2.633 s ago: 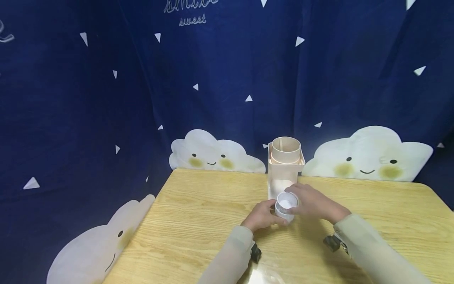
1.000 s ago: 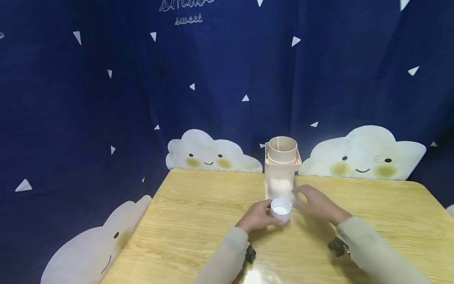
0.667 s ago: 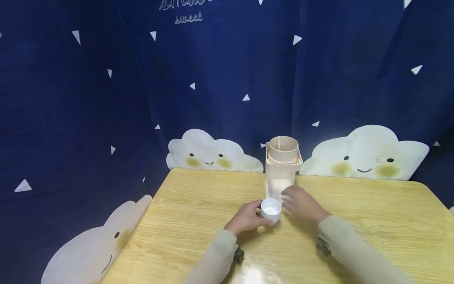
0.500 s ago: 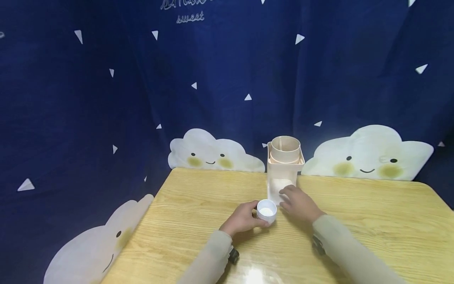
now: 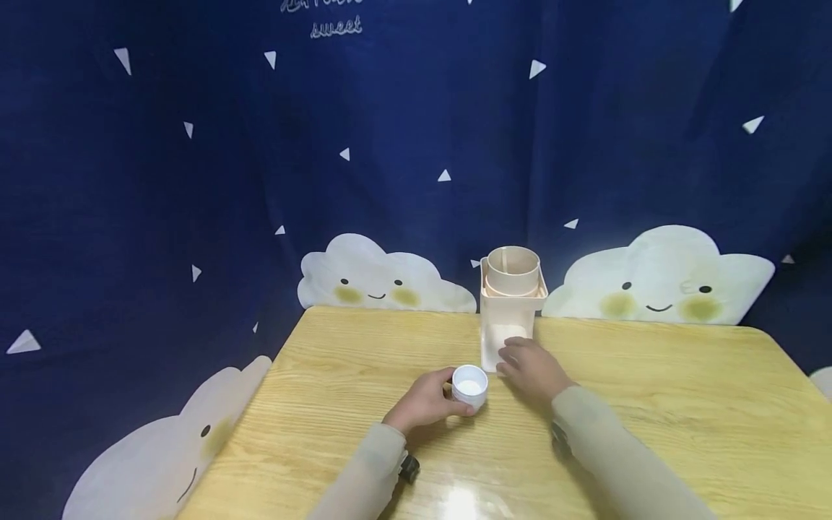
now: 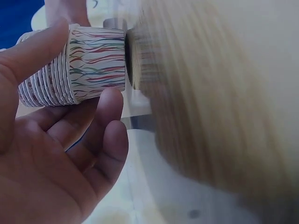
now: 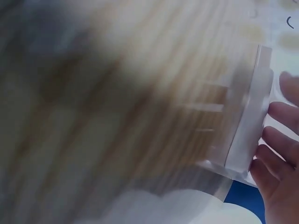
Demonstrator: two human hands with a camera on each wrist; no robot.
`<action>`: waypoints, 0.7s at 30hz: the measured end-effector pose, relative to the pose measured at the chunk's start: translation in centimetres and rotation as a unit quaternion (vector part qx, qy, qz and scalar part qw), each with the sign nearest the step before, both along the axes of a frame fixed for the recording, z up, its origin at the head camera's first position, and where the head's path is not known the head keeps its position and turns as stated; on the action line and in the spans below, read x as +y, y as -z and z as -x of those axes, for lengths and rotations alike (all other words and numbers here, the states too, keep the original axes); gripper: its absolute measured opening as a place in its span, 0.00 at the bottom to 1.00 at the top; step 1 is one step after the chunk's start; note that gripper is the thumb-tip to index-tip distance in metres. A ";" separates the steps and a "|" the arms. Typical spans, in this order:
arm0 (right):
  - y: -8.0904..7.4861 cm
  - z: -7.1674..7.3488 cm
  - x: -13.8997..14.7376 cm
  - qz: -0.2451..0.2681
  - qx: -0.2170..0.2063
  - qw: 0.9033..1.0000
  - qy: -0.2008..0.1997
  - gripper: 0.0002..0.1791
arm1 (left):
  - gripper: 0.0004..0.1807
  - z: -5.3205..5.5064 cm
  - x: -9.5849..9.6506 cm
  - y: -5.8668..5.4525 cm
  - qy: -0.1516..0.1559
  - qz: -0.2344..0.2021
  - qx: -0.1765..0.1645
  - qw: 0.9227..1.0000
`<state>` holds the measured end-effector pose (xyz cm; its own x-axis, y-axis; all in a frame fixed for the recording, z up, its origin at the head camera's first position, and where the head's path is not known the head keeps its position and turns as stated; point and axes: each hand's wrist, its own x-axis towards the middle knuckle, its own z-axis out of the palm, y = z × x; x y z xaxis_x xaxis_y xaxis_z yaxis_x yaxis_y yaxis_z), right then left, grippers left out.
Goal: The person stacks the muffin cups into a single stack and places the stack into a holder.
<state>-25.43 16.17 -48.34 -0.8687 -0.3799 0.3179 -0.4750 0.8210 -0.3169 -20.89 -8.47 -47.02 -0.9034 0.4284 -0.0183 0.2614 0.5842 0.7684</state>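
My left hand [image 5: 425,401] grips a stack of small paper cups [image 5: 469,388] above the front middle of the table, the top cup's mouth facing up. The left wrist view shows several nested rims and thin wavy coloured lines on the cups' wall [image 6: 98,60]. To the right, my right hand [image 5: 531,367] is at the foot of a beige cup dispenser [image 5: 507,309]. Its relaxed fingers lie along the dispenser's pale lower part [image 7: 250,121] in the right wrist view; how firmly they touch cannot be told. A round tube [image 5: 513,271] stands in the dispenser's top.
The wooden table [image 5: 364,347] reaches back to a dark blue curtain [image 5: 403,108] with white triangles. Cloud-shaped prints [image 5: 383,274] show behind the table's far edge. A small black device [image 5: 409,468] is strapped at the left wrist.
At first both hands held the cups. The right hand has let go and moved to the dispenser's foot. The left hand has carried the cup stack to the left.
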 end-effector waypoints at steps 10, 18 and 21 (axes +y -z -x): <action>-0.4 0.5 -0.6 -0.008 -0.011 1.000 0.010 0.12 | 0.33 0.0 -0.7 -1.7 -0.002 -0.014 -0.003 1.000; -0.4 0.6 -0.9 -0.015 -0.021 0.999 0.023 0.13 | 0.31 0.3 -0.7 -2.3 -0.008 -0.024 0.008 1.000; -0.2 0.6 -0.7 -0.017 -0.019 0.999 0.024 0.13 | 0.31 0.5 -0.5 -2.4 -0.011 -0.025 0.008 1.000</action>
